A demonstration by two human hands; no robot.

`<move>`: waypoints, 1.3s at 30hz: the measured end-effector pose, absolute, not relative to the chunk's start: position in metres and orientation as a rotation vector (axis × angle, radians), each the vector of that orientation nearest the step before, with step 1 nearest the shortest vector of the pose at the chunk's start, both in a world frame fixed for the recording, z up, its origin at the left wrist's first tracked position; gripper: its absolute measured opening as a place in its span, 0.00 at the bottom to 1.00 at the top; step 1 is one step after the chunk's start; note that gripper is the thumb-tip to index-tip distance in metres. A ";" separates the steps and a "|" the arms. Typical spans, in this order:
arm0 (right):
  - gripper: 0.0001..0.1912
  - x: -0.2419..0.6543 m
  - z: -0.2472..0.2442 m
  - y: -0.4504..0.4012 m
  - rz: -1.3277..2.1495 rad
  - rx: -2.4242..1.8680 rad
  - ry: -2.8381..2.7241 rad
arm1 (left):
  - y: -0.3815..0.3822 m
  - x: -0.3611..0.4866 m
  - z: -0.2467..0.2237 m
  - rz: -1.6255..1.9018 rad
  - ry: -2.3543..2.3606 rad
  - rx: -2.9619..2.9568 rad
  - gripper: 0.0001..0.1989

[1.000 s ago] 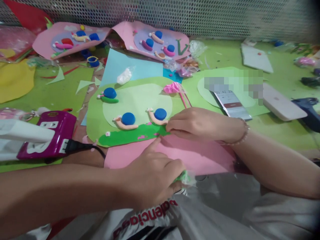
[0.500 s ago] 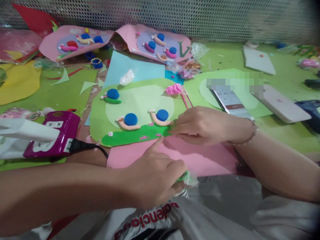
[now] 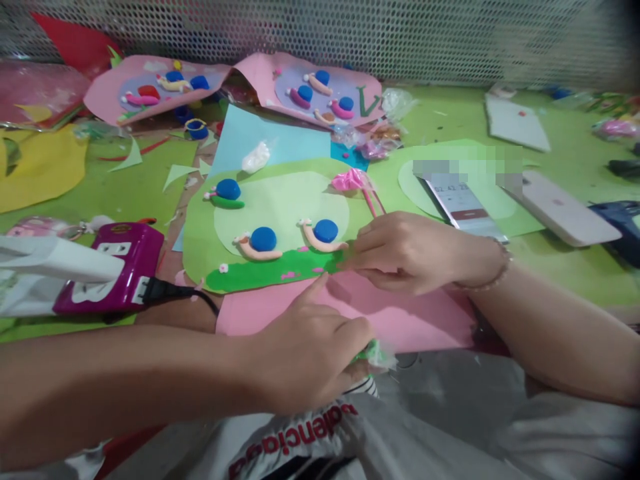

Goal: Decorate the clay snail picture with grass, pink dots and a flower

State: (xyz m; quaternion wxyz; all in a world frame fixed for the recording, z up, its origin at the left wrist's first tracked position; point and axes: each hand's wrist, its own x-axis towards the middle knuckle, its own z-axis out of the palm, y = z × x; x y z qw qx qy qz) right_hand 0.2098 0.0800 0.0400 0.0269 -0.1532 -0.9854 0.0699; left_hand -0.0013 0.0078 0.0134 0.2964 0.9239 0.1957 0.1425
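A light green paper cutout (image 3: 200,233) lies before me with clay snails on it, among them a peach snail with a blue shell (image 3: 326,231). Along its lower edge runs a dark green clay strip (image 3: 265,272) dotted with pink bits. My right hand (image 3: 400,253) is closed at the strip's right end, fingertips pressed down; what they pinch, if anything, is hidden. My left hand (image 3: 315,347) stretches its index finger to the cutout's lower edge. Its other fingers curl around a clear plastic bag of green clay (image 3: 373,355). Pink paper (image 3: 415,313) lies underneath.
A purple power strip (image 3: 120,267) with plugged-in white chargers sits at left. Two phones, one showing a timer (image 3: 465,207) and one pale pink (image 3: 565,207), lie at right. Pink paper cutouts (image 3: 160,93) with more snails lean against the perforated metal screen (image 3: 320,33) behind.
The hands hold nearly the same pose. The view has shifted slightly, with objects on the left appearing a little further right. My right fingertips have moved very slightly at the green strip.
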 end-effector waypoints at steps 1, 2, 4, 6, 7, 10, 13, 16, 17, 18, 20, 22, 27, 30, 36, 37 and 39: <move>0.15 0.210 0.040 0.080 0.225 -0.492 -3.031 | 0.008 -0.001 0.013 0.379 0.522 2.458 0.13; 0.15 0.209 0.040 0.081 0.241 -0.512 -3.022 | 0.008 -0.001 0.013 0.381 0.524 2.458 0.13; 0.15 0.209 0.042 0.081 0.277 -0.535 -2.995 | 0.008 -0.002 0.012 0.380 0.532 2.458 0.13; 0.18 0.208 0.044 0.079 0.327 -0.547 -2.913 | 0.008 -0.002 0.012 0.370 0.542 2.471 0.12; 0.19 0.207 0.046 0.077 0.379 -0.545 -2.855 | 0.008 -0.002 0.011 0.367 0.549 2.487 0.12; 0.16 0.204 0.050 0.071 0.689 -0.445 -2.722 | 0.007 -0.001 0.011 0.351 0.580 2.533 0.12; 0.10 0.200 0.050 0.065 1.042 -0.323 -2.714 | 0.007 0.000 0.011 0.365 0.649 2.557 0.12; 0.13 0.199 0.049 0.063 1.210 -0.302 -2.751 | 0.007 0.001 0.011 0.350 0.756 2.545 0.15; 0.14 0.199 0.049 0.063 1.240 -0.301 -2.753 | 0.007 0.000 0.011 0.336 0.788 2.518 0.16; 0.15 0.199 0.049 0.063 1.267 -0.303 -2.752 | 0.007 0.000 0.011 0.331 0.812 2.481 0.17; 0.15 0.200 0.049 0.063 1.314 -0.310 -2.741 | 0.007 -0.001 0.011 0.346 0.826 2.401 0.16; 0.13 0.199 0.051 0.063 1.343 -0.303 -2.711 | 0.008 -0.002 0.011 0.392 0.812 2.350 0.14; 0.11 0.197 0.051 0.062 1.408 -0.322 -2.645 | 0.009 -0.003 0.011 0.457 0.733 2.289 0.13; 0.08 0.196 0.047 0.064 1.487 -0.324 -2.617 | 0.009 -0.002 0.011 0.414 0.698 2.256 0.14; 0.10 0.194 0.041 0.066 1.543 -0.329 -2.562 | 0.010 -0.001 0.011 0.366 0.762 2.149 0.14; 0.10 0.193 0.040 0.065 1.523 -0.343 -2.561 | 0.010 -0.001 0.011 0.368 0.767 2.135 0.14; 0.11 0.192 0.039 0.065 1.491 -0.379 -2.561 | 0.010 -0.001 0.011 0.381 0.765 2.126 0.14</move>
